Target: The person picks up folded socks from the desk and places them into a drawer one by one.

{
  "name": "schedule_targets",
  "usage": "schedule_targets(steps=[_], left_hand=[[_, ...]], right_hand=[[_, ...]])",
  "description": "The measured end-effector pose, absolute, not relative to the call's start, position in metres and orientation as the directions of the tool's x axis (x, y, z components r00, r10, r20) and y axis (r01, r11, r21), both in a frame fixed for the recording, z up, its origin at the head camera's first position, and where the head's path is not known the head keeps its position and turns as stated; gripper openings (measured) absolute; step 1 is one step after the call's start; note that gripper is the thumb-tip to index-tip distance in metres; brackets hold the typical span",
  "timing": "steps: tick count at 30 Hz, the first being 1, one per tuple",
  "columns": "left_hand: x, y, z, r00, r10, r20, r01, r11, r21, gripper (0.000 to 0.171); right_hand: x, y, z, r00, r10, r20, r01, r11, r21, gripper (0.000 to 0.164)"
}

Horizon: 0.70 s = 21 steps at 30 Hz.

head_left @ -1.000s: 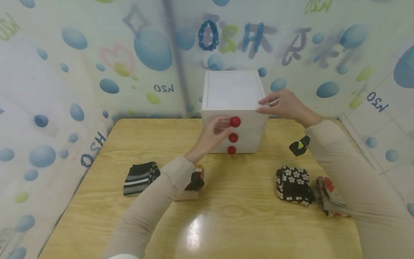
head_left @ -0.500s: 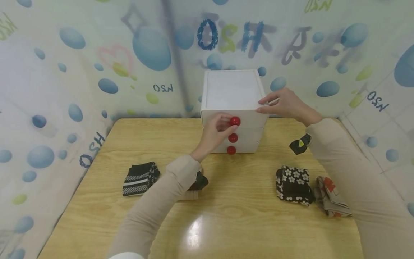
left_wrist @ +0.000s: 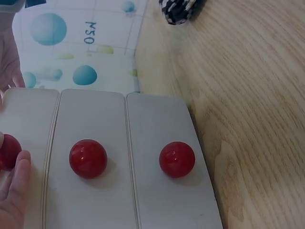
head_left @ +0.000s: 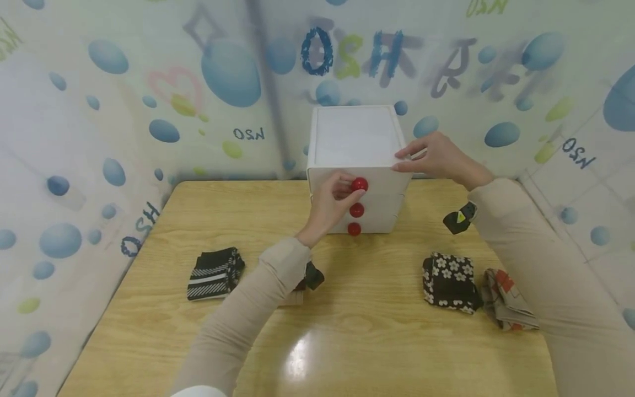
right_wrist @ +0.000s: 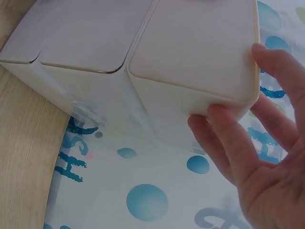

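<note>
A white three-drawer unit [head_left: 357, 138] stands at the back of the table, red round knobs down its front. My left hand [head_left: 324, 209] pinches the top knob [head_left: 359, 184] between thumb and fingers. Below it are the middle knob [head_left: 356, 210] and the bottom knob [head_left: 354, 229]. All drawer fronts look flush in the left wrist view, where the middle knob [left_wrist: 88, 159] shows plainly. With my right hand [head_left: 436, 160] I hold the unit's upper right corner. In the right wrist view that hand [right_wrist: 267, 143] has its fingertips on the side and edges.
Striped black-and-white folded cloth [head_left: 215, 274] lies left on the wooden table [head_left: 367, 342]. Another folded piece [head_left: 292, 298] is mostly hidden under my left sleeve. To the right lie a black flowered folded cloth [head_left: 451, 281] and a grey-and-red one [head_left: 508, 300]. Patterned walls enclose the table.
My left hand has moved slightly right and closed its thumb and fingers round the top knob. The right hand stays at the unit's corner. The drawers look unchanged.
</note>
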<state>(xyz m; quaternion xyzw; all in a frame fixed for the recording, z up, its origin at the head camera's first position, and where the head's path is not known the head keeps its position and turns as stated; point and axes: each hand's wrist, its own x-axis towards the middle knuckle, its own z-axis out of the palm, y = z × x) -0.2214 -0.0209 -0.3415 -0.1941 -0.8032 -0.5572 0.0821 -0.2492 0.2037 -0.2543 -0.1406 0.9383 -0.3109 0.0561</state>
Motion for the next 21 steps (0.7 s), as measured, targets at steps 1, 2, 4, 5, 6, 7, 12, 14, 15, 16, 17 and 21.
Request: schedule_targets(steps=[1, 2, 4, 5, 6, 7, 12, 14, 15, 16, 17, 21], left_hand=[[-0.2211, -0.0207, -0.3416, -0.911, 0.218, 0.349, 0.403, 0.299, 0.865, 0.024], [-0.2209, -0.0207, -0.3419, -0.912, 0.214, 0.349, 0.401, 0.296, 0.867, 0.024], [-0.2209, -0.0203, -0.3427, -0.914, 0.207, 0.35, 0.399, 0.287, 0.871, 0.024], [-0.2209, -0.0201, -0.3432, -0.915, 0.204, 0.349, 0.397, 0.285, 0.873, 0.024], [-0.2209, -0.0199, -0.3436, -0.915, 0.202, 0.349, 0.395, 0.281, 0.874, 0.024], [-0.2206, -0.0201, -0.3442, -0.916, 0.199, 0.347, 0.393, 0.281, 0.876, 0.024], [-0.219, -0.0202, -0.3464, -0.919, 0.194, 0.344, 0.389, 0.285, 0.876, 0.025], [-0.2178, -0.0201, -0.3467, -0.92, 0.19, 0.344, 0.387, 0.288, 0.876, 0.025], [-0.2171, -0.0201, -0.3468, -0.921, 0.186, 0.343, 0.385, 0.288, 0.877, 0.026], [-0.2163, -0.0202, -0.3467, -0.922, 0.183, 0.342, 0.383, 0.288, 0.878, 0.026], [-0.2157, -0.0202, -0.3469, -0.923, 0.18, 0.342, 0.381, 0.287, 0.879, 0.026], [-0.2135, -0.0202, -0.3469, -0.924, 0.178, 0.337, 0.375, 0.27, 0.887, 0.027]], right_hand=[[-0.2491, 0.2039, -0.2545, -0.954, -0.298, -0.02, -0.226, 0.765, -0.603, 0.053], [-0.249, 0.2041, -0.2547, -0.954, -0.297, -0.023, -0.223, 0.763, -0.607, 0.052], [-0.2487, 0.2042, -0.2546, -0.954, -0.298, -0.027, -0.22, 0.76, -0.611, 0.052], [-0.2484, 0.2041, -0.2543, -0.954, -0.298, -0.028, -0.219, 0.76, -0.612, 0.052], [-0.2482, 0.204, -0.254, -0.954, -0.297, -0.027, -0.219, 0.761, -0.611, 0.052], [-0.2482, 0.2035, -0.254, -0.955, -0.297, -0.026, -0.22, 0.761, -0.611, 0.052], [-0.2484, 0.2016, -0.2546, -0.958, -0.288, -0.019, -0.22, 0.771, -0.598, 0.051], [-0.2486, 0.2007, -0.255, -0.957, -0.289, -0.02, -0.22, 0.772, -0.596, 0.051], [-0.2484, 0.2, -0.255, -0.957, -0.291, -0.019, -0.223, 0.772, -0.596, 0.051], [-0.2484, 0.1996, -0.2552, -0.956, -0.293, -0.019, -0.224, 0.772, -0.595, 0.051], [-0.2484, 0.1992, -0.2553, -0.955, -0.296, -0.018, -0.228, 0.772, -0.593, 0.051], [-0.2475, 0.1993, -0.2544, -0.952, -0.305, -0.018, -0.235, 0.771, -0.592, 0.051]])
